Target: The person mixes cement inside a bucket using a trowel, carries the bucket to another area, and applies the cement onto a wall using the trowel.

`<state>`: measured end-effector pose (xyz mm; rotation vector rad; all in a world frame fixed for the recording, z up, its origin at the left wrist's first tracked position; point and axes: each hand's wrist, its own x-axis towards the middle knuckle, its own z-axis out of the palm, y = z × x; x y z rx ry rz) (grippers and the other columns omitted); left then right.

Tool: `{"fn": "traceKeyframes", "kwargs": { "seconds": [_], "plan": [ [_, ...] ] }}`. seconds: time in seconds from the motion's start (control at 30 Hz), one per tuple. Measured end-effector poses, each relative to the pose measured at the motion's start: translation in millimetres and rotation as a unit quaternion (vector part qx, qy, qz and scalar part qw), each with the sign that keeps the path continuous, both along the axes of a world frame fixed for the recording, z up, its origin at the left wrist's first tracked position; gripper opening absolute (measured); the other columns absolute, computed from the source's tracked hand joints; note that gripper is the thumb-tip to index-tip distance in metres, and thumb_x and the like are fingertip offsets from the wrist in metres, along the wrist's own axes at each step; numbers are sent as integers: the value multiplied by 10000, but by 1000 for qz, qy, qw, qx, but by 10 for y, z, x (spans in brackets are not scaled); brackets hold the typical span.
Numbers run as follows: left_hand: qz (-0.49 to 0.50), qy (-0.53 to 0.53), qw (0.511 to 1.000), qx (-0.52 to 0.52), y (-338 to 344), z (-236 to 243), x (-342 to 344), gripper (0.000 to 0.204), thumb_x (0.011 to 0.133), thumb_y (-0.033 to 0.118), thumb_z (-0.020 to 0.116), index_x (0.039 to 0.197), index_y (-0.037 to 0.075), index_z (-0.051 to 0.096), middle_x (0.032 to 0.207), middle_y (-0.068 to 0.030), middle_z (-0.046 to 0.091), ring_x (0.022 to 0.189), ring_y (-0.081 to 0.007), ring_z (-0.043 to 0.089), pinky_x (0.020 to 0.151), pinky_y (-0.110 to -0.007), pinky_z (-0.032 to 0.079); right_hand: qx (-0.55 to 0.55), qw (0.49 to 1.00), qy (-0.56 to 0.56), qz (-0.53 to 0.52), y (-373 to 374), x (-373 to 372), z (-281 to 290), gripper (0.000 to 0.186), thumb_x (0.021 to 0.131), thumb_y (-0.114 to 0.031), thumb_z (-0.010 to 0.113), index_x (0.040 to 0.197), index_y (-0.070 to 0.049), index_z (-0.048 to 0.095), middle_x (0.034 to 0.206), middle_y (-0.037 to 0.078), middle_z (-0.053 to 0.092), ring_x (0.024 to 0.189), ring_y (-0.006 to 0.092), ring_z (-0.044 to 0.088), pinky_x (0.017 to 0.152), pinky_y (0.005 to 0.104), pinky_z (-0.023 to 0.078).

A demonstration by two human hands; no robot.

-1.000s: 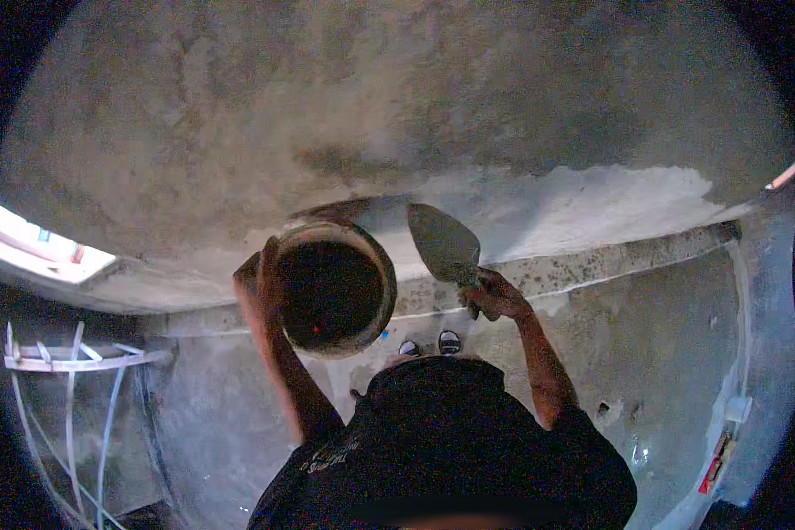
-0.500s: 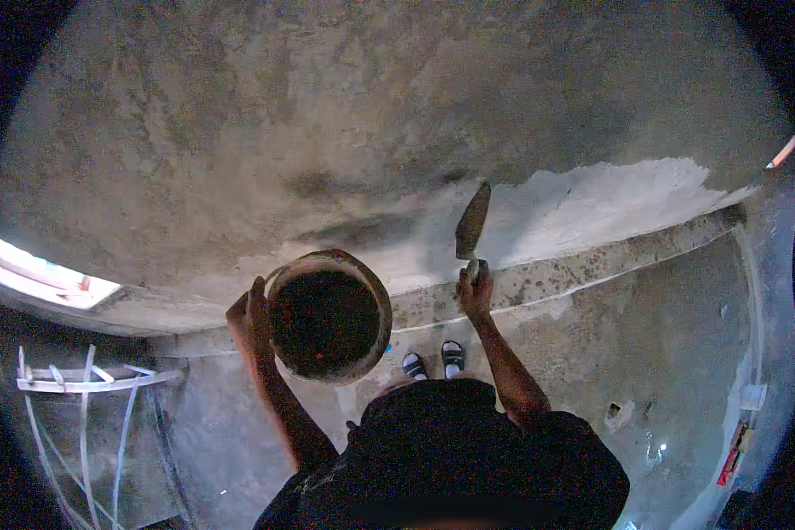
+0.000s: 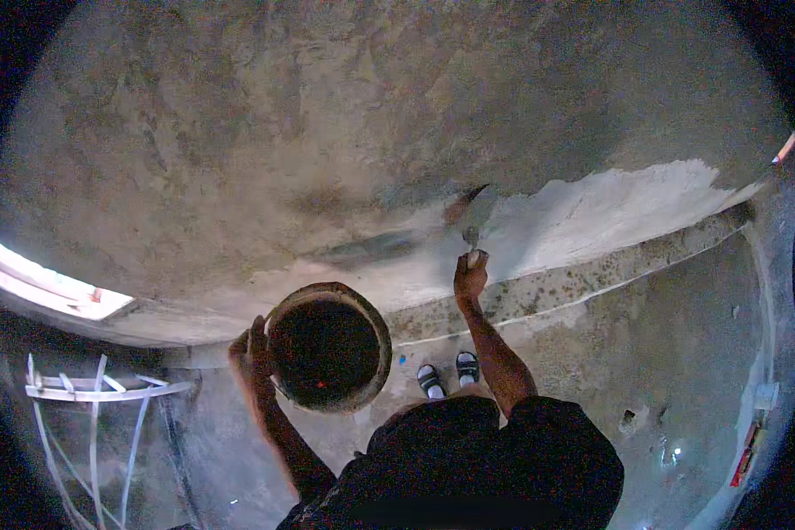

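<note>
My left hand (image 3: 254, 360) is closed on the left rim of a round, deep pan (image 3: 383, 353). Its inside is dark, and what it holds is hard to make out. To the right, my right hand (image 3: 471, 279) grips the pale handle of a trowel (image 3: 472, 235). The trowel's pointed blade is up at the wall (image 3: 327, 124), over the lower edge of the rough grey-brown surface. A paler, smoother band of plaster (image 3: 609, 199) runs along the wall's foot to the right of the blade.
A spattered strip (image 3: 539, 296) runs along the wall's base, in front of my sandalled feet (image 3: 449, 374). At the left stands a pale-framed trestle (image 3: 106, 389) below a bright opening (image 3: 57, 283). A red object (image 3: 745, 464) lies at the far right.
My right hand has moved up slightly and the trowel blade has turned, now showing more edge-on against the wall. The pan sits lower in view; the whole view has shifted a little.
</note>
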<state>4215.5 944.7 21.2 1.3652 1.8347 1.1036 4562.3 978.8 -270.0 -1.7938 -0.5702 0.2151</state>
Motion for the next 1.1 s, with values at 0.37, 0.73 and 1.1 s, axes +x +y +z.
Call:
{"fn": "traceKeyframes", "kwargs": {
  "seconds": [0.37,0.73,1.1],
  "plan": [
    [49,22,998,15,43,-129,-339,411,885,313,603,615,8,548,542,14,447,536,-87,363,474,-291,289,-97,992,25,71,321,-338,-876,593,863,-253,567,1292,84,336,801,275,602,702,428,584,611,494,457],
    [34,-18,999,16,-70,-40,-247,384,880,311,616,609,47,550,558,48,456,528,-66,362,471,-268,271,133,988,-79,-12,327,-101,-244,537,868,-202,575,1241,121,361,566,104,526,475,195,436,443,340,363],
    [-41,-9,997,60,-5,-62,-40,374,869,319,628,674,1,596,584,31,498,545,-75,392,486,-293,307,-41,985,-44,161,38,-274,-78,492,819,-198,577,1195,86,438,622,199,578,550,394,568,519,457,465]
  ]
}}
